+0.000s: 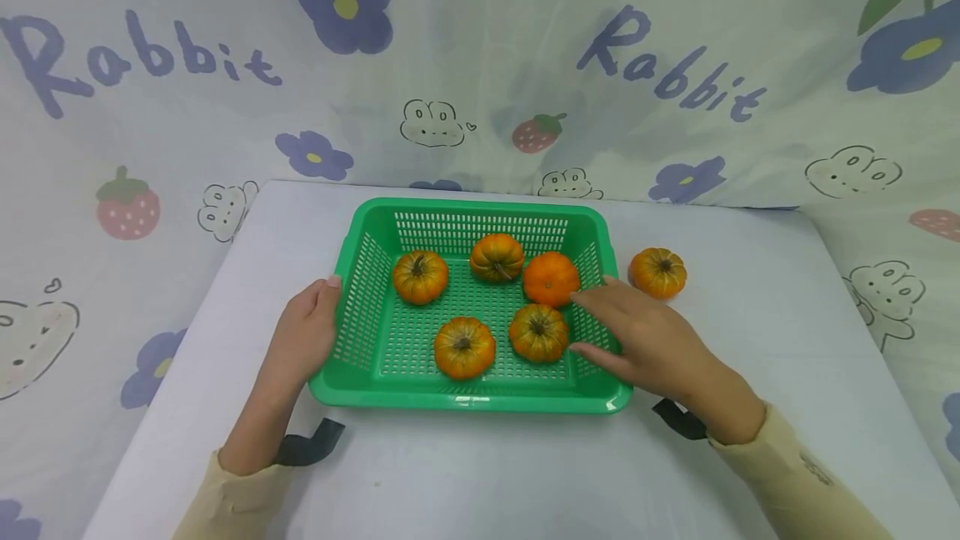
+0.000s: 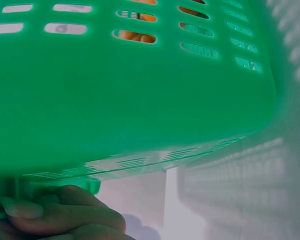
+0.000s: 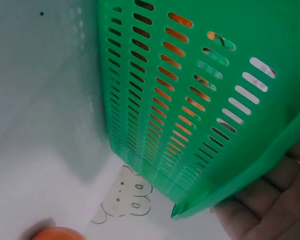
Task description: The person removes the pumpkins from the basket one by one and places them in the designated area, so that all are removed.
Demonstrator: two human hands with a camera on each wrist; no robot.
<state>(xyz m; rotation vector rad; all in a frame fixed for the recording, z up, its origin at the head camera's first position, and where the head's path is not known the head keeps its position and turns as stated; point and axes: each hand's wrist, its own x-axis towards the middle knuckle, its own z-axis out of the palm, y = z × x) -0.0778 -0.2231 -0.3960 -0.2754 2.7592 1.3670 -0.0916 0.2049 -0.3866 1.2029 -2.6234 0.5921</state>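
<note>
A green plastic basket (image 1: 465,400) with slotted walls stands on the table and holds several small orange pumpkins. My left hand (image 1: 303,332) grips the basket's left rim; curled fingers (image 2: 70,215) show under that rim in the left wrist view. Over the right rim reaches my right hand (image 1: 656,340), thumb and fingers spread and nothing between them. Closest to its fingertips are a smooth orange pumpkin (image 1: 551,277) and a ribbed pumpkin (image 1: 538,332). Other pumpkins inside lie at the back left (image 1: 421,277), back middle (image 1: 497,257) and front middle (image 1: 464,347).
Outside the basket, just right of its wall, one more pumpkin (image 1: 657,272) sits on the white table (image 1: 480,473). A printed cloth (image 1: 480,48) with rabbits, flowers and strawberries hangs behind the table and at its sides.
</note>
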